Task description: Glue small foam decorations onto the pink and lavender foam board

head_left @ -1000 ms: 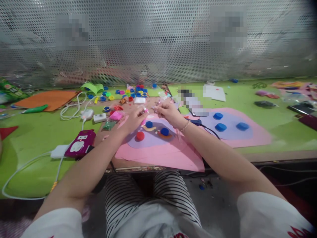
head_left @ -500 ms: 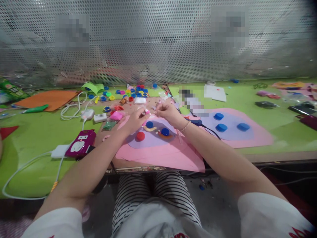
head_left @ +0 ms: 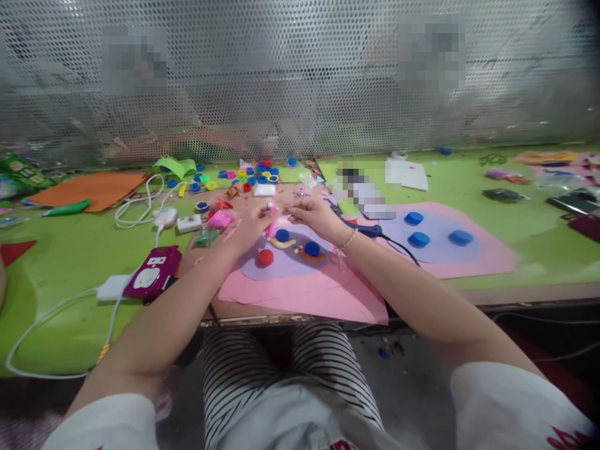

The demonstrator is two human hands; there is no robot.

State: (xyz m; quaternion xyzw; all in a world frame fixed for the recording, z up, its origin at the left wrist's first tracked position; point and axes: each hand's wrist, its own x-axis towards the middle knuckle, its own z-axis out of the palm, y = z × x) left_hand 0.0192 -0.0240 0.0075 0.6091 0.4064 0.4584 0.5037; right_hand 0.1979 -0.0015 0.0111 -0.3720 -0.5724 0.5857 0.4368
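Pinching a small pink piece with a white tip (head_left: 271, 229) between thumb and fingers of the left hand (head_left: 257, 223), just above the far side of a lilac paper shape (head_left: 255, 270). Pressing thumb and fingertips of the right hand (head_left: 317, 219) together just beside it; cannot tell whether anything sits between them. Reaching a little further left with the right fingertips than a second ago, with both hands still close together over the middle of the worktop (head_left: 487, 253).

Leaving a red round cap (head_left: 265, 257), a blue cap (head_left: 282, 235) by a cream curved strip (head_left: 285, 244), and another blue cap (head_left: 312, 249) over an orange-brown curved strip (head_left: 315, 258) on the lilac shape, unmoved from before. Keeping that shape on large pink paper (head_left: 309, 300) at the near edge. To the right, lying near a dark-blue corded tool (head_left: 369, 230), a second lilac shape (head_left: 438, 225) with three blue caps.

Seeing print on a green packet (head_left: 22, 173) at the far left corner, too blurred to read, and red lettering on the white right sleeve (head_left: 506, 400), cut off and unreadable.
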